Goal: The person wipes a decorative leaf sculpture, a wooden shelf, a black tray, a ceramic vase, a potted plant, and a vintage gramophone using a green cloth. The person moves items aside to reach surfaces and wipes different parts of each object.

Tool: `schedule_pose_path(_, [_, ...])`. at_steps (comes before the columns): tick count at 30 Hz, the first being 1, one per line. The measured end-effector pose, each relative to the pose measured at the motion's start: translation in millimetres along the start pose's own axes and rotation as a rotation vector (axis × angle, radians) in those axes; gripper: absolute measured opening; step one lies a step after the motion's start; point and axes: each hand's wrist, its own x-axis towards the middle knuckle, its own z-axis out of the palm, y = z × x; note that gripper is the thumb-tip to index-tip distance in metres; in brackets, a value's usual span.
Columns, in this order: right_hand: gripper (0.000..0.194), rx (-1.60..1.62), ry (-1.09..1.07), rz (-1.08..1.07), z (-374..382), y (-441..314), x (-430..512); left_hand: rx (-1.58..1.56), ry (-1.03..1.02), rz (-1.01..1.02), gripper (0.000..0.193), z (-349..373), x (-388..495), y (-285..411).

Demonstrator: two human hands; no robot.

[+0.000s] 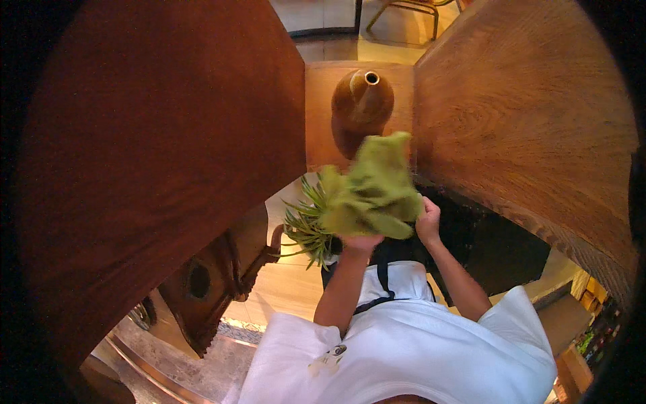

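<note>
A crumpled green cloth (378,187), partly blurred, is spread between my two hands. Beneath its lower left part is my left hand (361,241), gripping it with the fingers mostly hidden by the fabric. At its right edge, my right hand (428,219) is closed on the cloth. Just beyond the cloth, a brown bottle-shaped vase (362,98) with a narrow round mouth stands upright on a wooden shelf (319,116). The cloth's top edge lies close to the vase's shadow; it does not visibly touch the vase.
Tall wooden panels rise at left (176,116) and right (520,116) of the shelf. A spiky green plant (308,224) is beside my left hand. A carved dark wood piece of furniture (217,283) stands lower left, and a black surface (494,242) lies right of my right arm.
</note>
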Motion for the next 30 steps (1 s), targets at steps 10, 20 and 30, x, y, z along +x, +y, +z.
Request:
schedule_pose_path(10, [0.018,0.063,0.394,-0.452,96.6,-111.3,111.5,0.210,0.197,0.490,0.049,-149.0,95.1,31.8])
schedule_pose_path(20, [0.042,0.300,-0.036,-0.162,143.4,-120.9,232.1,1.078,-0.117,0.602,0.054,-58.2,164.6,109.5])
schedule_pose_path(30, [0.039,0.376,0.005,-0.159,151.2,-109.7,229.0,0.970,0.208,0.840,0.039,-39.1,167.1,78.4])
